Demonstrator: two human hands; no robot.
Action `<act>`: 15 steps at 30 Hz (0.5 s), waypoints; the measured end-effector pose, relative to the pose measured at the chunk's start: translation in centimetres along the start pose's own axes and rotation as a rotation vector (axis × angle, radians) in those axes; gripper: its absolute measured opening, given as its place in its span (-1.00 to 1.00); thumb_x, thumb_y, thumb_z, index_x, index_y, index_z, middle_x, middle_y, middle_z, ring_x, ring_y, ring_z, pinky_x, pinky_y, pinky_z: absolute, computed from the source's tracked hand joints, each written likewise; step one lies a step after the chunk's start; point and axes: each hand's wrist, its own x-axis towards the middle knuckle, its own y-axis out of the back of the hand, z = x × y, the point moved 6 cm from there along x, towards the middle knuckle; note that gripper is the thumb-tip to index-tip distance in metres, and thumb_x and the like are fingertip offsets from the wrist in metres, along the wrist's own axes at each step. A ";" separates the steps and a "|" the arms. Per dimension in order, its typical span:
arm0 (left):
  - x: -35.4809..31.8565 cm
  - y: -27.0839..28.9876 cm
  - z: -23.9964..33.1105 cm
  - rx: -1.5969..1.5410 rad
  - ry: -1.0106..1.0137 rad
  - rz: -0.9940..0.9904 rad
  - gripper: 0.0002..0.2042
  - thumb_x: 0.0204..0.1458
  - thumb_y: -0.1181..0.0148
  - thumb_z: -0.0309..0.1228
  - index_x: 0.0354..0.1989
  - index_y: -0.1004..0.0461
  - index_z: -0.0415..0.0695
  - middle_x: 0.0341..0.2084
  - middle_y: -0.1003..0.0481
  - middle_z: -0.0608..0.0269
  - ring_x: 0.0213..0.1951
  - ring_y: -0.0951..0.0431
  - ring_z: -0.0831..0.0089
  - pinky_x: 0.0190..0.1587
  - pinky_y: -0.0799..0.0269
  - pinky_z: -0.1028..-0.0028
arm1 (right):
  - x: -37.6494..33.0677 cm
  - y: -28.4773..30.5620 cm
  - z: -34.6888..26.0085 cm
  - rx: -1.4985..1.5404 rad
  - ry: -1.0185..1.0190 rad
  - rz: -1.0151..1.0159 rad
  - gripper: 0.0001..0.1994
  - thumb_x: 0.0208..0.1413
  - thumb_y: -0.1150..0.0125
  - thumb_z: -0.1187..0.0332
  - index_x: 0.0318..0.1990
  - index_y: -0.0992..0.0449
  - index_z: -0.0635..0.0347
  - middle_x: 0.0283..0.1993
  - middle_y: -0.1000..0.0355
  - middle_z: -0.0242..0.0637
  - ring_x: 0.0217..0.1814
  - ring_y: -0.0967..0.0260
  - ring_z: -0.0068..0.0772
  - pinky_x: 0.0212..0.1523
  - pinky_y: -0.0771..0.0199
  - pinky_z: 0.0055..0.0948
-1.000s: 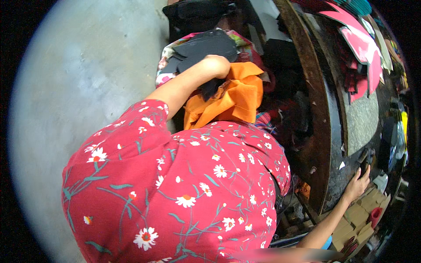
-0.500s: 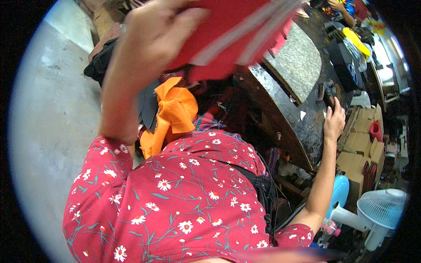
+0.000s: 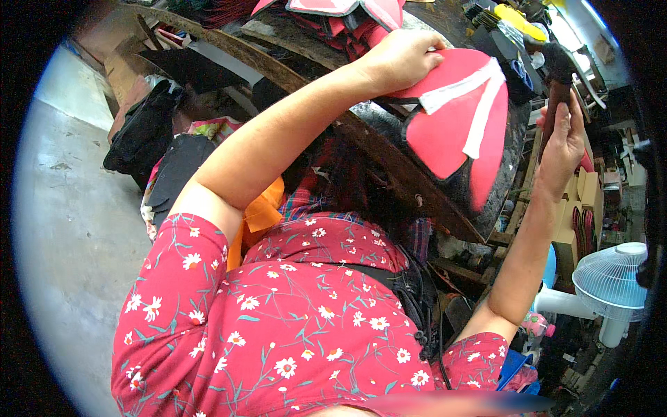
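My left hand point(image 3: 410, 62) grips the upper edge of a flat red piece point(image 3: 455, 139) with two white strips meeting in a V; it looks like a shoe upper. It lies over the dark workbench point(image 3: 368, 142), covering most of what is under it. To its right, my right hand point(image 3: 564, 149) is wrapped round the brown handle of a hammer point(image 3: 554, 118), held upright with its dark head at the top. The hammer is clear of the bench and apart from the red piece.
More red pieces with white edging point(image 3: 340, 10) are heaped at the bench's far side. An orange cloth point(image 3: 264, 208) hangs by my waist. A black bag point(image 3: 149, 128) is at the left. On the right are a white and blue fan point(image 3: 611, 278) and cardboard boxes point(image 3: 590, 201).
The red piece has come down and right with my left hand, now over the bench where a grey slab showed. My right hand has lifted the hammer off the bench.
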 end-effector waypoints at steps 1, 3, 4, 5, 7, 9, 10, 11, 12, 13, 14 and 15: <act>-0.1 -0.2 -0.3 0.131 0.028 0.013 -0.78 0.12 -0.10 -0.36 -0.20 -0.61 -0.21 -0.24 -0.61 -0.10 -0.12 -0.64 0.08 -0.07 -0.53 0.16 | 0.0 -0.6 -1.2 0.041 0.082 -0.034 -0.66 0.37 -0.08 0.27 0.22 -0.46 0.13 -0.29 -0.51 -0.40 -0.33 -0.39 -0.68 -0.33 -0.41 -0.64; -0.8 -1.7 -1.9 0.620 0.104 -0.190 -0.80 0.08 -0.07 -0.40 -0.25 -0.61 -0.18 -0.27 -0.61 -0.11 -0.17 -0.65 0.07 -0.15 -0.57 0.12 | -0.5 -1.6 -1.8 -0.014 0.055 0.013 -0.66 0.37 -0.07 0.27 0.23 -0.45 0.06 -0.30 -0.52 -0.41 -0.35 -0.40 -0.69 -0.34 -0.42 -0.64; -1.5 -1.9 -2.1 0.637 0.052 -0.177 -0.81 0.03 -0.06 -0.42 -0.29 -0.59 -0.15 -0.28 -0.60 -0.08 -0.23 -0.66 0.04 -0.22 -0.59 0.12 | -1.2 -2.6 -2.5 -0.009 0.150 -0.005 -0.66 0.37 -0.07 0.27 0.24 -0.45 0.03 -0.31 -0.53 -0.41 -0.36 -0.41 -0.70 -0.35 -0.43 -0.64; -1.7 -1.9 -2.2 0.633 -0.004 -0.099 -0.81 0.06 -0.06 -0.37 -0.26 -0.58 -0.12 -0.28 -0.58 -0.03 -0.25 -0.66 0.05 -0.24 -0.59 0.12 | -2.0 -3.5 -2.3 -0.109 0.125 -0.002 -0.65 0.35 -0.10 0.22 0.25 -0.46 -0.07 -0.36 -0.52 -0.46 -0.41 -0.37 -0.76 -0.38 -0.42 -0.66; -2.2 -2.2 -3.0 0.676 -0.005 -0.063 -0.81 0.12 -0.08 -0.28 -0.21 -0.56 -0.05 -0.26 -0.55 0.07 -0.30 -0.65 0.06 -0.28 -0.58 0.12 | -3.9 -6.1 0.2 -0.330 -0.149 -0.087 -0.63 0.32 -0.09 0.05 0.23 -0.48 -0.27 -0.32 -0.59 -0.33 -0.37 -0.52 -0.52 -0.33 -0.51 -0.48; -2.4 -2.5 -3.5 0.686 -0.007 -0.060 -0.81 0.15 -0.03 -0.30 -0.19 -0.54 -0.05 -0.28 -0.55 0.08 -0.29 -0.65 0.08 -0.28 -0.58 0.13 | -5.3 -8.5 2.0 -0.867 -0.152 -0.358 -0.61 0.26 -0.05 -0.13 0.20 -0.48 -0.45 -0.22 -0.62 -0.18 -0.22 -0.60 -0.18 -0.21 -0.56 -0.27; -2.5 -2.6 -3.6 0.685 -0.008 -0.064 -0.81 0.15 -0.02 -0.30 -0.19 -0.54 -0.05 -0.28 -0.55 0.08 -0.29 -0.65 0.08 -0.29 -0.58 0.13 | -5.1 -8.7 2.1 -0.834 -0.095 -0.355 -0.61 0.25 -0.04 -0.15 0.19 -0.48 -0.50 -0.18 -0.60 -0.16 -0.16 -0.59 -0.12 -0.17 -0.55 -0.23; -2.5 -2.6 -3.6 0.689 -0.013 -0.051 -0.80 0.16 -0.01 -0.30 -0.19 -0.54 -0.05 -0.29 -0.54 0.09 -0.29 -0.65 0.08 -0.29 -0.58 0.13 | -4.9 -8.7 2.8 -0.824 -0.117 -0.383 -0.61 0.24 -0.03 -0.17 0.18 -0.48 -0.54 -0.15 -0.59 -0.14 -0.11 -0.57 -0.06 -0.14 -0.54 -0.18; -2.4 -2.6 -3.6 0.688 -0.003 -0.054 -0.80 0.15 -0.01 -0.31 -0.19 -0.53 -0.05 -0.29 -0.54 0.08 -0.29 -0.65 0.08 -0.29 -0.58 0.13 | -4.4 -8.3 3.3 -0.817 -0.142 -0.408 -0.62 0.23 -0.02 -0.19 0.17 -0.47 -0.58 -0.12 -0.58 -0.12 -0.06 -0.55 0.00 -0.11 -0.54 -0.13; -2.5 -2.6 -3.5 0.687 0.001 -0.047 -0.81 0.14 0.00 -0.32 -0.19 -0.53 -0.05 -0.29 -0.54 0.08 -0.29 -0.65 0.08 -0.29 -0.58 0.12 | -3.7 -8.0 3.4 -0.849 -0.085 -0.430 -0.62 0.24 -0.03 -0.17 0.17 -0.48 -0.54 -0.20 -0.61 -0.19 -0.13 -0.58 -0.08 -0.15 -0.54 -0.19; -2.4 -2.5 -3.5 0.692 0.005 -0.055 -0.81 0.14 0.00 -0.33 -0.20 -0.53 -0.06 -0.29 -0.53 0.07 -0.29 -0.65 0.07 -0.29 -0.58 0.12 | -3.2 -7.4 3.9 -0.812 -0.124 -0.422 -0.62 0.25 -0.03 -0.16 0.18 -0.49 -0.53 -0.26 -0.61 -0.24 -0.17 -0.59 -0.14 -0.18 -0.53 -0.21; -2.4 -2.5 -3.3 0.687 0.001 -0.054 -0.81 0.13 0.00 -0.33 -0.20 -0.53 -0.06 -0.29 -0.53 0.07 -0.28 -0.65 0.07 -0.29 -0.58 0.12 | -2.6 -7.1 3.8 -0.732 -0.079 -0.410 -0.62 0.25 -0.03 -0.16 0.18 -0.49 -0.52 -0.31 -0.62 -0.29 -0.22 -0.60 -0.20 -0.20 -0.53 -0.24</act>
